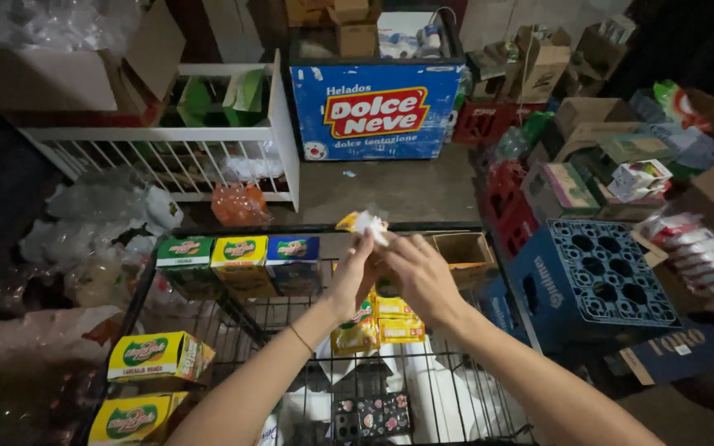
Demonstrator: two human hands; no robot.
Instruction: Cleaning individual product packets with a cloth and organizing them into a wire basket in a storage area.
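Observation:
Both my hands meet above a black wire cart (233, 318). My left hand (350, 277) and my right hand (419, 272) together pinch a small yellow and white packet (363, 223), held up over the cart. Below the hands lie several yellow sachets (378, 326) on the cart's grid. Three small cartons, green, yellow and blue (240, 252), stand in a row along the cart's far left rim.
Two yellow boxes (157, 355) lie at the cart's near left. A small open cardboard box (464, 248) sits at its far right. A blue crate (592, 277) stands to the right, a blue chest freezer (373, 111) ahead, a white rack (167, 136) at far left.

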